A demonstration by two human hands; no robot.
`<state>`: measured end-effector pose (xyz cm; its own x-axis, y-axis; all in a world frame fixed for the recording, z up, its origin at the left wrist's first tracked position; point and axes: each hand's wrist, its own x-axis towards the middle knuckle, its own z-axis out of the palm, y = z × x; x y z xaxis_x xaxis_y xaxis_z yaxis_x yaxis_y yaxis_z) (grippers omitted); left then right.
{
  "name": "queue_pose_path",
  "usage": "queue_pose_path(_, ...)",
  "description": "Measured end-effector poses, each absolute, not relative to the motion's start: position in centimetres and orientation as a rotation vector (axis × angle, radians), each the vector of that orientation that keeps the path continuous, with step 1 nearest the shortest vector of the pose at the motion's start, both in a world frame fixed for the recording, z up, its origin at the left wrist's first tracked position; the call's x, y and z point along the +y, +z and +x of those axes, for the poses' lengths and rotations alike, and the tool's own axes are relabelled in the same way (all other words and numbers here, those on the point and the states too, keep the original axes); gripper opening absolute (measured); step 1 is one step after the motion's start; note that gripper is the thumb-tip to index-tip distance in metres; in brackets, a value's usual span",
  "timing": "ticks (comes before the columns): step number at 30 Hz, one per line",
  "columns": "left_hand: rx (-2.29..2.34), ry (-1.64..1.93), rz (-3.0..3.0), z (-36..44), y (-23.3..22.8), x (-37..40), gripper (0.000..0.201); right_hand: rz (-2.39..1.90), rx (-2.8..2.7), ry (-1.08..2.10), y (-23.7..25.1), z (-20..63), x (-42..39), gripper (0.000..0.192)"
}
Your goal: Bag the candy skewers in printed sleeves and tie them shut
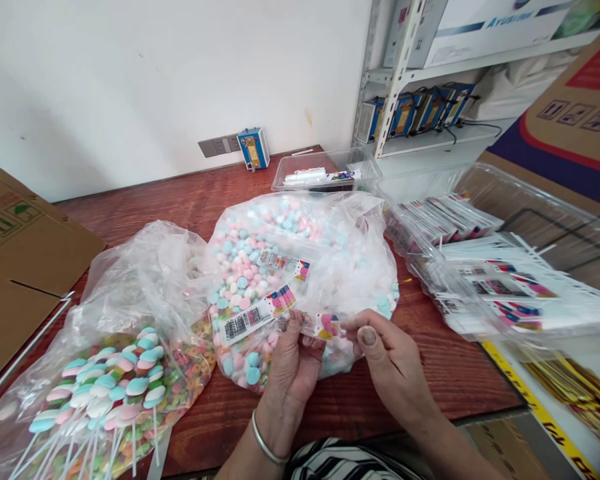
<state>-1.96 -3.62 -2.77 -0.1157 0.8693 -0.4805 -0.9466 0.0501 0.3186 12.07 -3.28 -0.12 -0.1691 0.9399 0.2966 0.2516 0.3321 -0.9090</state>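
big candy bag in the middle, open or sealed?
Open. The bag of pastel candies has its plastic mouth spread loose, and printed sleeves lie on the exposed candies.

A single head-worn camera looks forward and down, close over the tabletop [190,200]. Its near edge lies at the bottom; the wall [155,73] stands beyond the far edge.

Left hand [294,363] raised palm-inward, fingers curled, fingertips pinched together, bangle on wrist. Right hand [387,357] just beside it, thumb and forefinger pinched, thumbnail facing up, forearms converging low.
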Motion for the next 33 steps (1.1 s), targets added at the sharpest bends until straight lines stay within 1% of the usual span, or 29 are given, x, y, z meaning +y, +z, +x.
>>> queue_pose_path(2, 0.62, 1.568, -0.173, -2.1, -2.8, -3.6, 0.033, -1.037, -1.639, 0.752, 0.2, 12.2, -3.6, 0.02)
queue_pose_path(4, 0.609, 1.59, -0.16, -2.2, -2.8, -3.6, 0.032, -0.957, -1.661, 0.648, 0.4, 12.2, -3.9, 0.018)
queue_pose_path(6, 0.634, 1.599, -0.148, -2.1, -2.7, -3.6, 0.031, -0.908, -1.714, 0.619, 0.4, 12.0, -4.0, 0.019)
queue_pose_path(12, 0.807, 1.636, -0.099, -2.1, -2.7, -3.8, 0.034, -0.889, -1.825, 0.709, -0.3, 11.2, -3.6, 0.02)
queue_pose_path(16, 0.878, 1.63, -0.083, -2.3, -2.7, -3.8, 0.037, -0.863, -1.819, 0.77, -0.5, 11.2, -3.3, 0.027)
queue_pose_path(22, 0.933, 1.65, -0.002, -2.0, -2.6, -3.8, 0.036, -0.889, -1.944, 0.908, -0.6, 11.2, -3.5, 0.012)
queue_pose_path(24, 0.947, 1.667, 0.053, -1.9, -2.5, -3.9, 0.034, -0.942, -1.92, 0.937, -0.7, 11.2, -3.5, 0.003)
queue_pose_path(27, 0.937, 1.642, 0.083, -2.1, -2.5, -3.9, 0.033, -0.987, -1.877, 0.877, -0.8, 11.1, -3.2, 0.016)
queue_pose_path(30, 0.921, 1.605, 0.014, -2.4, -2.5, -3.8, 0.035, -0.911, -1.954, 0.801, -1.0, 11.3, -2.8, 0.017)
queue_pose_path(33, 0.924, 1.628, -0.014, -2.6, -2.7, -3.7, 0.038, -0.841, -1.973, 0.84, -1.0, 11.4, -2.6, 0.018)
